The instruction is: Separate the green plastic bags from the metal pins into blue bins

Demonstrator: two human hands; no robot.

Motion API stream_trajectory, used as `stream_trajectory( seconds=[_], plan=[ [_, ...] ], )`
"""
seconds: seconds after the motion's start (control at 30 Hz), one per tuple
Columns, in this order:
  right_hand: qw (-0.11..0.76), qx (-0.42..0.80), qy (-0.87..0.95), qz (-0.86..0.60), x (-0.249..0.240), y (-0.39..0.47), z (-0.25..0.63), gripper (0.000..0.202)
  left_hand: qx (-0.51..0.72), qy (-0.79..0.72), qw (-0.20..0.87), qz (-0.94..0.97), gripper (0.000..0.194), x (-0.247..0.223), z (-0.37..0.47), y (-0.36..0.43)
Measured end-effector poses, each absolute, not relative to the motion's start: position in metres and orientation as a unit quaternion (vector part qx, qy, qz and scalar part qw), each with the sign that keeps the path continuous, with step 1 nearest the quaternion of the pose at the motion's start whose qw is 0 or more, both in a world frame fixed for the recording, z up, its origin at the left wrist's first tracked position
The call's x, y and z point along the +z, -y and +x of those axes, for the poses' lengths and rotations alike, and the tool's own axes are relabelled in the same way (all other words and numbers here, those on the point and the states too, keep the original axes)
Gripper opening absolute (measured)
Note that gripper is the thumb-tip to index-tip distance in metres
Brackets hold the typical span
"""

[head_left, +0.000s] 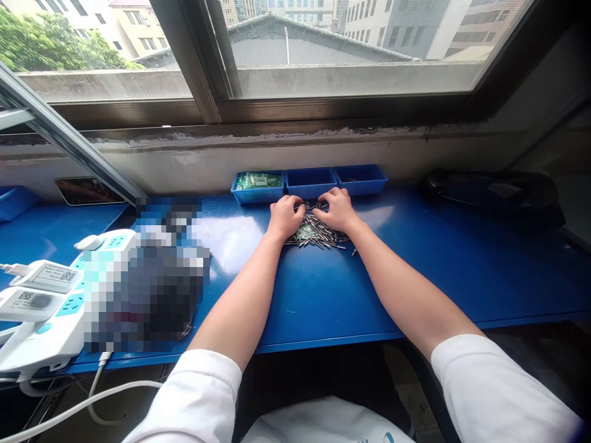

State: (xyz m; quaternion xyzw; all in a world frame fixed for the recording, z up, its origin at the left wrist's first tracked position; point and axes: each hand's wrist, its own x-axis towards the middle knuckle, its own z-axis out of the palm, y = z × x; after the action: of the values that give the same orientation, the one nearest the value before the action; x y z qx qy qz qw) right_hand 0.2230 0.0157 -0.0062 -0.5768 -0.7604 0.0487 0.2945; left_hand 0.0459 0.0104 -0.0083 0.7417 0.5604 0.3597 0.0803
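Observation:
A heap of small, slim metal pins (323, 232), silvery with dark parts, lies on the blue table. Among the pins a green circuit board (306, 231) partly shows. At the heap's upper left is my left hand (287, 216), its fingers curled and the thumb bent in toward them. My right hand (337, 210) rests at the upper right of the pins, fingers bent and thumb pointing inward. The two hands are apart, with pins between them. What is at either hand's fingertips is too small to make out.
Behind the heap stand three joined blue bins: the left bin (258, 195) holds green circuit boards, the middle one (310, 187) sits between, and the right one (362, 186) holds a few dark bits. A power strip (69, 307) with plugs and a blurred-out object lie left. A dark bag (498, 194) lies right.

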Motion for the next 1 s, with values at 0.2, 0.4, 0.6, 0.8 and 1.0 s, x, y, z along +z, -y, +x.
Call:
stream_trajectory(
  seconds=[0.2,0.4,0.6,0.8,1.0],
  plan=[
    [0.249,0.084,0.788,-0.557,-0.011,-0.014,0.217,0.028,0.355,-0.561,0.087,0.743,0.019,-0.008,0.046,-0.010],
    [0.288,0.129,0.797,-0.515,-0.009,-0.014,0.217,0.012,0.353,-0.560,0.088,0.745,0.019,-0.008,0.046,-0.009],
    [0.340,0.160,0.792,-0.480,-0.011,-0.016,0.220,0.010,0.352,-0.556,0.085,0.748,0.019,-0.007,0.046,-0.009],
    [0.403,0.195,0.775,-0.446,-0.002,-0.012,0.220,0.014,0.348,-0.562,0.095,0.745,0.018,-0.004,0.047,-0.006],
    [0.507,0.375,0.656,-0.414,0.004,-0.011,0.219,0.031,0.377,-0.527,0.081,0.757,0.020,-0.001,0.047,-0.003]
  ],
)
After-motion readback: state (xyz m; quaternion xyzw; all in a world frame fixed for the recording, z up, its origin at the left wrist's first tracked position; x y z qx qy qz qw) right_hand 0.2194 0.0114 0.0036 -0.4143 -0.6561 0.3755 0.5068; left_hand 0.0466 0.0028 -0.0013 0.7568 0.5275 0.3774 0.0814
